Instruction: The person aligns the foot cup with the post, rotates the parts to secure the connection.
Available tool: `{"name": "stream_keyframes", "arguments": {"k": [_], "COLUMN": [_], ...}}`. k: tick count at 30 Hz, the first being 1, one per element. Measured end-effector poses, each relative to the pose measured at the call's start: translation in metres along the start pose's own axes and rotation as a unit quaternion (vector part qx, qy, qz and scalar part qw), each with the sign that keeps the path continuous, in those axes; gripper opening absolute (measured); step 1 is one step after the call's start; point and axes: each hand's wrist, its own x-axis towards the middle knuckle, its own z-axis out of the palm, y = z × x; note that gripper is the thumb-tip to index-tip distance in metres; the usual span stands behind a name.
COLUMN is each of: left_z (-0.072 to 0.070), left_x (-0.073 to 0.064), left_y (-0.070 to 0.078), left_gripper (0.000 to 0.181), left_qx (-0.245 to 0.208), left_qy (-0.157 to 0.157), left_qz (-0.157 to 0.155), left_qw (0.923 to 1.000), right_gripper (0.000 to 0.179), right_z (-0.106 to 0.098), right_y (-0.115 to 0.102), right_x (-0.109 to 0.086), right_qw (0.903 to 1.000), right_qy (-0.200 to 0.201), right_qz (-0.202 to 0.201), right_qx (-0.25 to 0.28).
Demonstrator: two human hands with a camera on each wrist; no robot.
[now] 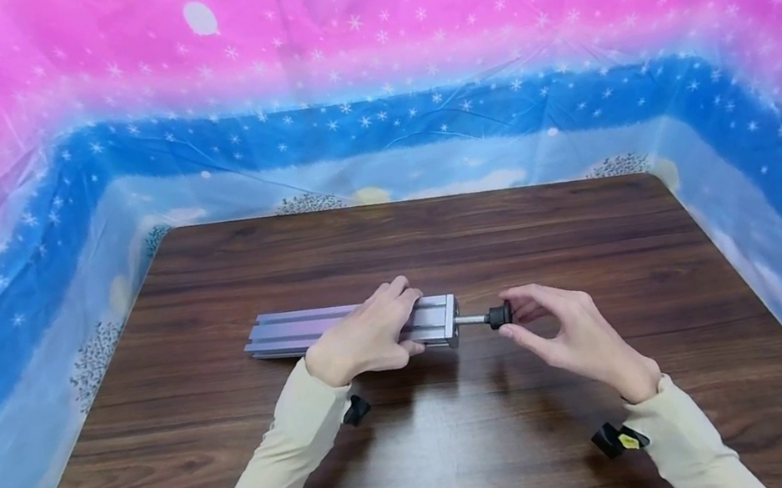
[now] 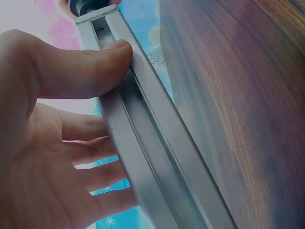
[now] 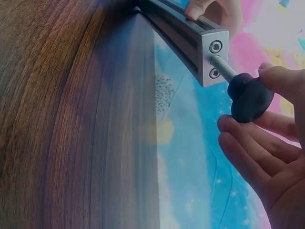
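Observation:
A grooved silver aluminium profile (image 1: 290,331) lies crosswise over the table, with an end plate (image 3: 206,59) held by two screws. From that plate a threaded rod (image 1: 473,319) sticks out, carrying a black levelling foot (image 3: 252,99) with a round base. My left hand (image 1: 370,336) grips the profile near its plated end; in the left wrist view the thumb (image 2: 112,67) presses along the slot and the fingers reach round behind. My right hand (image 1: 578,330) pinches the black foot between thumb and fingertips, as the right wrist view shows.
The dark wood-grain table (image 1: 391,244) has rounded far corners. Behind it and along both sides hangs a pink and blue patterned cloth (image 1: 372,120). Black wrist cameras sit under the left cuff (image 1: 357,409) and the right cuff (image 1: 670,413).

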Motion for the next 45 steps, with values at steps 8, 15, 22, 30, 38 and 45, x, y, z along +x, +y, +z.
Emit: {"name": "stream_keyframes", "arguments": {"k": [8,15,22,30,38,45], "left_z": [0.0011,0.0012,0.0004,-0.0004,0.0014,0.001], "left_x": [-0.0005,-0.0014,-0.0006,-0.0005,-0.0001,-0.0001], "left_y": [-0.0006,-0.0012,-0.0014,-0.0018,-0.0024,-0.0017], "left_gripper": [0.049,0.048,0.049,0.048,0.05,0.05], "left_qx": [0.002,-0.001,0.0,0.004,0.001,-0.007], "left_qy": [-0.001,-0.002,-0.003,-0.001,-0.004,-0.003], "left_qz": [-0.002,0.001,0.003,-0.005,-0.008,-0.003], "left_qw": [1.0,1.0,1.0,1.0,1.0,1.0], "right_gripper": [0.022,0.022,0.066,0.064,0.057,0.055], "right_z": [0.0018,0.0012,0.001,0.0022,0.0029,0.0008], "right_y": [-0.0025,-0.0043,0.001,0.0031,0.0033,0.0008], "right_x": [0.0013,0.0021,-0.0037,-0.0012,0.0008,0.0001], "right_qw": [0.9979,0.9936,0.9995,0.9949,0.9947,0.9984], "right_qy": [-0.021,-0.048,-0.029,0.009,0.016,0.0], "right_qz": [0.061,0.102,-0.006,-0.098,-0.1,-0.055], "right_qx": [-0.001,0.006,-0.011,-0.019,-0.018,-0.007]}}
